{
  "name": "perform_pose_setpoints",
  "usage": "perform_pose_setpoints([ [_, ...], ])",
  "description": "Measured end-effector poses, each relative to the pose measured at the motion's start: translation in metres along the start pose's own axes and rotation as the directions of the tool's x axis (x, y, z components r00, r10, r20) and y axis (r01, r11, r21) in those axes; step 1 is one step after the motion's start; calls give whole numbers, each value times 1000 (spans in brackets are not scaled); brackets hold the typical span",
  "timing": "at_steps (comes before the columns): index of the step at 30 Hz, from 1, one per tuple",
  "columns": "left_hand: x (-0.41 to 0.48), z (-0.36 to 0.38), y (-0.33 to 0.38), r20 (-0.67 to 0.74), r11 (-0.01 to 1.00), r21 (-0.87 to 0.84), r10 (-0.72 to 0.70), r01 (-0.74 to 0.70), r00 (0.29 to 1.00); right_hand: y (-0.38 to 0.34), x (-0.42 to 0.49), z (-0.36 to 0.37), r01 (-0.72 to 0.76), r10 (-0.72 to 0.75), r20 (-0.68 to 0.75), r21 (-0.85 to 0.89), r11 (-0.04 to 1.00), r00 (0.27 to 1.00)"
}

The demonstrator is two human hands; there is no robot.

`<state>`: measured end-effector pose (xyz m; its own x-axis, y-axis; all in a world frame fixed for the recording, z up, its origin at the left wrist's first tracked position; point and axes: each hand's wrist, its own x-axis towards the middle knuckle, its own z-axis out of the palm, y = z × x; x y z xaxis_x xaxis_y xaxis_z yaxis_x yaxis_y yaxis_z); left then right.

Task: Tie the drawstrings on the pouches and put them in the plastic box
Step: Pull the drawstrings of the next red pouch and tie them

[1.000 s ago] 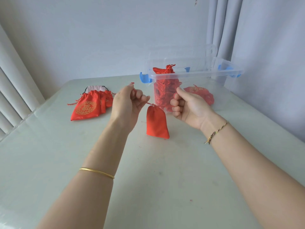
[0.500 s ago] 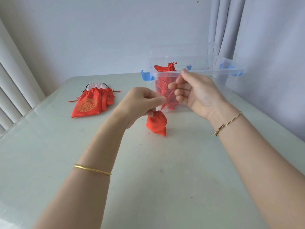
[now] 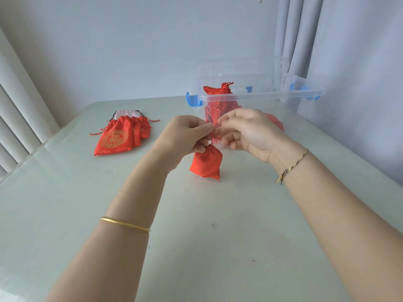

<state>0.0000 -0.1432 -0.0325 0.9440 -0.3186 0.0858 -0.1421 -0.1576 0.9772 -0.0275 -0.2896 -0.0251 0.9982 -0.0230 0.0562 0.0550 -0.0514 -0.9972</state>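
One table (image 3: 196,214) bears the box (image 3: 261,97), part-filled with tied pouches (image 3: 218,90). In front of it, the left hand (image 3: 185,136) and right hand (image 3: 250,131) pinch the drawstrings (image 3: 214,138) above a pouch (image 3: 207,163) that hangs to the tabletop. The pouch is likely light, limp and slippery, so grip the cords at the neck.

Soft, bright daylight fills the room. Shadows are faint. The fingers look a little blurry. Straight lines bend near the edges.
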Motion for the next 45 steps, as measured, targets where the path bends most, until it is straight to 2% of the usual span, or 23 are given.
perform_pose_setpoints([
  [7,-2,0,2,-43,998,-67,5,-8,999,1,-3,5,120,-114,49,-169,978,992],
  [9,-2,1,2,-78,998,-68,-4,-2,997,3,-2,4,170,-163,50,-265,949,985],
  [12,-2,2,1,-136,998,-62,-14,6,991,7,0,7,293,-295,70,-464,836,953],
  [16,-1,1,-1,-172,999,-28,-31,26,985,13,-1,13,410,-427,107,-555,724,898],
  [26,-2,1,1,-212,1000,-16,-13,10,977,12,-1,21,433,-516,167,-780,453,840],
  [28,-3,1,3,-226,1000,-26,-5,0,974,15,0,20,404,-495,137,-773,488,858],
  [31,-2,-4,6,-332,998,46,46,-33,942,20,4,16,304,-390,22,-666,681,920],
  [33,-2,-12,10,-373,985,155,123,-69,920,23,7,13,200,-265,-66,-486,850,962],
  [35,-6,-16,15,-288,964,243,178,-108,941,25,8,12,76,-115,-119,-287,955,986],
  [38,-12,-10,18,-92,889,430,217,-158,972,24,9,11,-74,68,-113,-48,996,991],
  [41,-12,-6,14,-62,786,591,266,-180,962,20,8,10,-137,147,-96,105,985,984],
  [45,-9,-7,10,-54,749,636,282,-185,958,18,8,9,-161,175,-74,164,973,982],
])
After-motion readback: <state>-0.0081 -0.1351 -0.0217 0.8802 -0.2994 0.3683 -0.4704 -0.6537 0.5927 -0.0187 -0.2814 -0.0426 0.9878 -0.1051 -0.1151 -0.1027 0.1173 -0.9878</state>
